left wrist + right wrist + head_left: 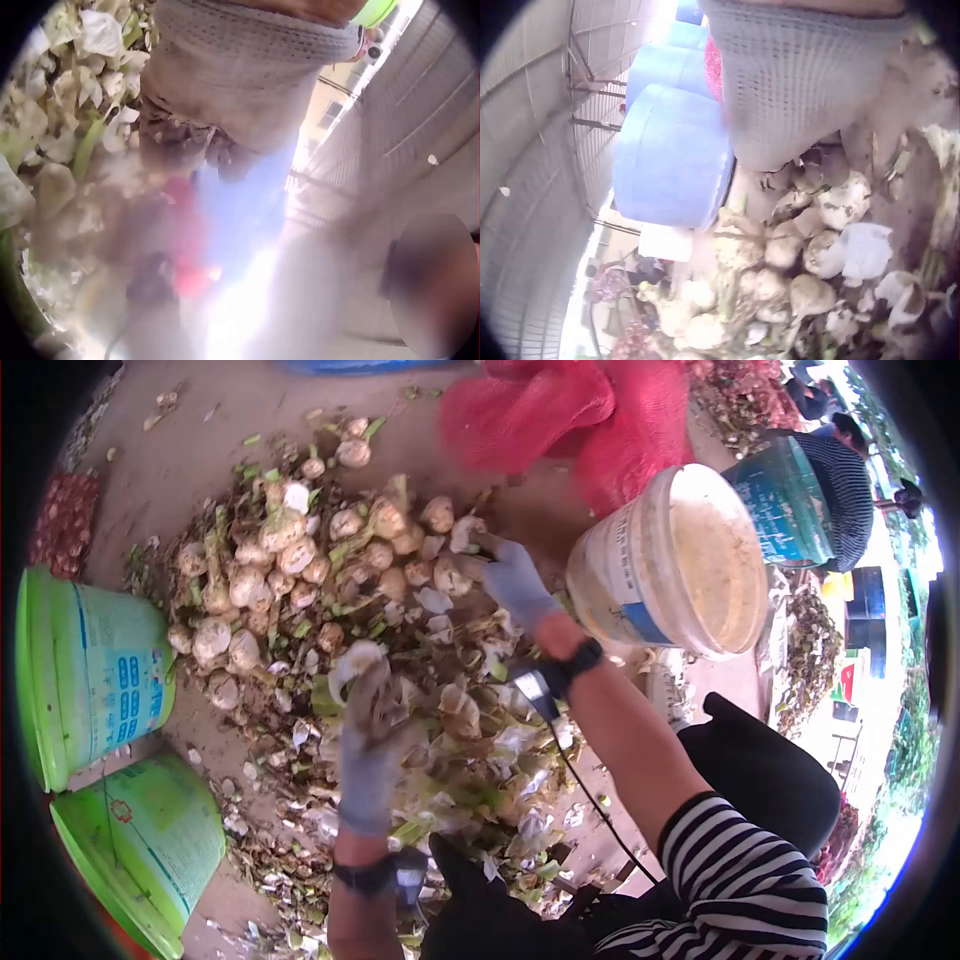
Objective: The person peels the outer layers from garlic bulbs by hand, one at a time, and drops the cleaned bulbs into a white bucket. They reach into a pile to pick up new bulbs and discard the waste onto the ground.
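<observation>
A heap of pale bulbs that look like garlic [285, 550] lies on the ground, with stems and dry skins among them. My right hand [515, 580], in a light grey knit glove, reaches to the heap's right edge. Its fingers are apart, right at a garlic bulb [452, 575]; in the right wrist view, another bulb [844, 199] lies just below the fingertips. My left hand [375, 745], gloved, blurred and soiled at the fingers, is over the loose peelings. A curled white skin [358, 658] shows at its fingertips; I cannot tell whether the fingers grip it.
Peelings [480, 760] spread before me. A white bucket [620, 565] stands beside my right forearm, with a teal bucket [780, 500] behind. Two green buckets [120, 670] [160, 840] are at the left. Red mesh bags [540, 420] lie at the back. Another person [840, 490] is at the far right.
</observation>
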{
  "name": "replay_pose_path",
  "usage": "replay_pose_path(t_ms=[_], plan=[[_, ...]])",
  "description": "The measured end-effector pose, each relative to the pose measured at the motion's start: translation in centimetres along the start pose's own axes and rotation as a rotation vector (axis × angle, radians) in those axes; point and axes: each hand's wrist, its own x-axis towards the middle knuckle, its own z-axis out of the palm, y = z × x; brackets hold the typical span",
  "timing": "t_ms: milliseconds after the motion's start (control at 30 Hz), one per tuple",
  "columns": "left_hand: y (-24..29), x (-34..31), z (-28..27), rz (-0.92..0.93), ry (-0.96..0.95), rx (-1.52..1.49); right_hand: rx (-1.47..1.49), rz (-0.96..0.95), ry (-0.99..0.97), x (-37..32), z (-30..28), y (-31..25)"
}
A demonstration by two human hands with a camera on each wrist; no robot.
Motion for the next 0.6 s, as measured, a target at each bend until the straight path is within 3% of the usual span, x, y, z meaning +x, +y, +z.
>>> replay_pose_path(t_ms=[67,100,167,200,233,300,367,400,467,533,567,600], plan=[[-2.2,2.1,0.4,0.200,-0.134,0.105,0.660,0.300,-0.230,-3.9,-0.9,-2.8],[-2.9,2.8,0.4,0.172,-0.113,0.127,0.682,0.329,-0.249,-5.8,-0.7,-3.2],[-3.9,3.9,0.8,0.208,-0.309,0.234,0.797,0.434,-0.350,-8.7,-0.8,-3.5],[-4.0,3.6,0.9,0.194,-0.314,0.237,0.670,0.306,-0.283,-9.6,0.2,-3.3],[-3.9,3.3,1.2,0.265,-0.316,0.392,0.670,0.318,-0.276,-10.2,0.6,-3.2],[-4.0,2.9,1.2,0.337,-0.317,0.544,0.555,0.010,-0.263,-10.8,0.9,-3.4],[-3.9,2.5,0.8,0.302,-0.328,0.497,0.435,-0.001,-0.285,-10.7,0.0,-3.7],[-3.6,2.1,0.8,0.301,-0.325,0.494,0.416,0.039,-0.400,-10.6,-0.5,-3.9],[-2.7,1.0,0.7,0.077,-0.326,0.000,0.392,0.084,-0.527,-10.8,-1.1,-4.2],[-3.0,0.2,0.0,0.031,-0.293,-0.014,0.280,0.241,-0.652,-10.9,-1.4,-4.6],[-3.0,0.1,-0.4,-0.015,-0.271,-0.021,0.277,0.238,-0.654,-11.1,-1.4,-4.3],[-2.8,0.2,-1.1,-0.184,-0.338,-0.172,0.382,0.176,-0.613,-11.6,-1.1,-3.7]])
